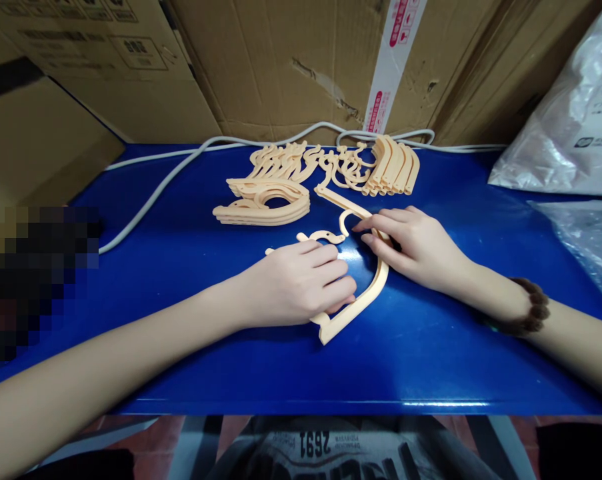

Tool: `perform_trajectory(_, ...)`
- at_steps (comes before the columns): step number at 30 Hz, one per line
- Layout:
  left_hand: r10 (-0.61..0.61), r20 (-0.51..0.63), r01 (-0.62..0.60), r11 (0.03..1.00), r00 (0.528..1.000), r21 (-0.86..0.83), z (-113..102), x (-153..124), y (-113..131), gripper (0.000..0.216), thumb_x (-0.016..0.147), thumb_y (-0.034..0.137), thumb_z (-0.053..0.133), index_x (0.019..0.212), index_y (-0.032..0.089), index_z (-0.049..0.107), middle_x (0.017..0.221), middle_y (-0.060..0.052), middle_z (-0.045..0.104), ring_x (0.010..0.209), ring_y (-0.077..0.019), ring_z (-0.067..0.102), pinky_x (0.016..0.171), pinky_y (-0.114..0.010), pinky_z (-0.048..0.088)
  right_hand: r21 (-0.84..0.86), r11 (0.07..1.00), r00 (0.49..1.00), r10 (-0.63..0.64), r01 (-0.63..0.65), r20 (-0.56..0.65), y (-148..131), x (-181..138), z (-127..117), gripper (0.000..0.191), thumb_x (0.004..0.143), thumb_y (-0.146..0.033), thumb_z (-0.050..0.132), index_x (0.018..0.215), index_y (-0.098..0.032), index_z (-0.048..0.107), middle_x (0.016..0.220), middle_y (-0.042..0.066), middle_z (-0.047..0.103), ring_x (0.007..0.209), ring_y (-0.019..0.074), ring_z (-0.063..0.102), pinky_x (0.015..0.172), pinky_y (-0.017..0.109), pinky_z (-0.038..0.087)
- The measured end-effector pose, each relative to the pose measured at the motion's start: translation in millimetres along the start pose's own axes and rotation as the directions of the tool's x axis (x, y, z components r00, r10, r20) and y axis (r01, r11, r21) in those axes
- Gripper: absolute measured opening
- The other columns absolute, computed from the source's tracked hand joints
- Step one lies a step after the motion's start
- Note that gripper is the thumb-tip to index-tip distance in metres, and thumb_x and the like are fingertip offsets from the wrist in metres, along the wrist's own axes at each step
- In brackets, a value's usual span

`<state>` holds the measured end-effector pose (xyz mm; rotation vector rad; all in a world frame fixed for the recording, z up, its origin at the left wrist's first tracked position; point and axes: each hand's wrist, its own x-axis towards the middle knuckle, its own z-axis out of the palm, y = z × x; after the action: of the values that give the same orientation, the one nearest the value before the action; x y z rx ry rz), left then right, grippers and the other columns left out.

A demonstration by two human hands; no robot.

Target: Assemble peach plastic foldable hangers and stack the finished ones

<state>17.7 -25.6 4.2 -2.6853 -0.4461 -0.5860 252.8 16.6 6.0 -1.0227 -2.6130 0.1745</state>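
Note:
My left hand [301, 280] is closed around cream plastic folding-hanger parts at the middle of the table. A curved hanger arm [368, 288] sticks out from under its fingers, and a small curved piece [325, 236] shows just beyond the knuckles. My right hand [405, 243] lies over the far part of the curved arm, its fingers stretched and slightly apart. Near its fingertips is a cream hook [347, 223]. A straighter hanger arm [341, 200] runs from there toward the back. How the parts join is hidden under the hands.
Stacked curved arms [265, 212] lie behind my left hand. At the back are a pile of wavy pieces [281, 160], loose hooks [351, 170] and a row of arms [393, 167]. A grey cable [155, 193], cardboard boxes [291, 73] and plastic bags [565, 127] border the blue table [261, 380].

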Motion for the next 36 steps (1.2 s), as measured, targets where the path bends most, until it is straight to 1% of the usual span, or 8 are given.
perform_trajectory(5,-0.008,0.004,0.008,1.000,1.000,-0.011,0,0,0,0.024,0.100,0.028,0.051,0.082,0.017,0.063,0.070,0.001,0.062,0.072,-0.0171,0.060,0.067,-0.030,0.043,-0.002,1.000,1.000,-0.002,0.002,0.003,-1,1,0,0.030,0.099,-0.033,0.043,0.111,-0.018,0.066,0.096,0.007,0.071,0.083,0.0192,0.064,0.075,0.033,0.039)
perform_trajectory(14,-0.051,0.026,0.051,0.999,0.998,-0.004,2,0,1,0.023,0.100,0.029,0.049,0.085,0.017,0.062,0.073,-0.001,0.063,0.075,-0.0179,0.060,0.077,-0.031,0.045,-0.016,1.000,1.000,0.002,-0.002,0.018,0,0,-2,0.030,0.100,-0.033,0.041,0.111,-0.019,0.066,0.097,0.007,0.071,0.086,0.0197,0.064,0.076,0.033,0.039)
perform_trajectory(25,-0.050,0.023,0.051,0.999,0.998,-0.019,2,0,0,0.022,0.098,0.028,0.052,0.082,0.017,0.063,0.073,0.000,0.063,0.074,-0.0183,0.058,0.073,-0.031,0.044,-0.016,1.000,1.000,-0.001,0.001,0.012,-1,0,-1,0.030,0.099,-0.033,0.042,0.111,-0.018,0.065,0.097,0.007,0.071,0.085,0.0199,0.064,0.076,0.033,0.039)
perform_trajectory(28,-0.057,-0.036,0.057,0.998,0.998,0.008,0,1,0,0.031,0.100,0.035,0.052,0.076,0.018,0.060,0.073,-0.001,0.065,0.080,-0.0194,0.059,0.080,-0.034,0.045,0.017,1.000,1.000,-0.007,0.006,0.006,0,0,-2,0.029,0.099,-0.031,0.042,0.113,-0.018,0.065,0.099,0.007,0.071,0.087,0.0195,0.065,0.077,0.033,0.039)
perform_trajectory(30,-0.072,-0.125,0.084,0.993,0.989,0.087,-4,2,1,0.036,0.100,0.043,0.050,0.078,0.018,0.061,0.083,-0.003,0.069,0.087,-0.0209,0.059,0.086,-0.037,0.044,0.052,0.998,1.000,-0.022,0.022,0.002,0,-1,-2,0.028,0.099,-0.027,0.041,0.112,-0.018,0.064,0.100,0.006,0.071,0.088,0.0185,0.065,0.077,0.032,0.038)
perform_trajectory(32,-0.113,-0.183,0.150,0.968,0.977,0.200,-9,2,3,0.042,0.100,0.053,0.046,0.087,0.017,0.063,0.092,-0.006,0.071,0.087,-0.0213,0.059,0.079,-0.036,0.043,0.073,0.997,0.999,-0.035,0.036,-0.009,0,-1,-3,0.026,0.098,-0.024,0.042,0.111,-0.018,0.064,0.098,0.005,0.072,0.085,0.0172,0.065,0.077,0.032,0.037)
perform_trajectory(34,-0.173,-0.157,0.211,0.939,0.972,0.273,-14,1,4,0.050,0.099,0.060,0.041,0.092,0.015,0.063,0.083,-0.007,0.068,0.073,-0.0198,0.058,0.064,-0.034,0.038,0.074,0.997,0.999,-0.033,0.035,-0.037,0,-2,-3,0.024,0.097,-0.023,0.045,0.110,-0.018,0.064,0.092,0.003,0.071,0.080,0.0160,0.065,0.075,0.031,0.036)
perform_trajectory(36,-0.202,-0.103,0.222,0.937,0.974,0.268,-17,0,4,0.051,0.099,0.060,0.040,0.093,0.015,0.063,0.069,-0.003,0.061,0.060,-0.0161,0.053,0.055,-0.031,0.032,0.075,0.997,0.997,-0.021,0.026,-0.069,-1,-2,-3,0.022,0.096,-0.024,0.047,0.109,-0.018,0.065,0.087,0.001,0.070,0.077,0.0150,0.063,0.074,0.031,0.036)
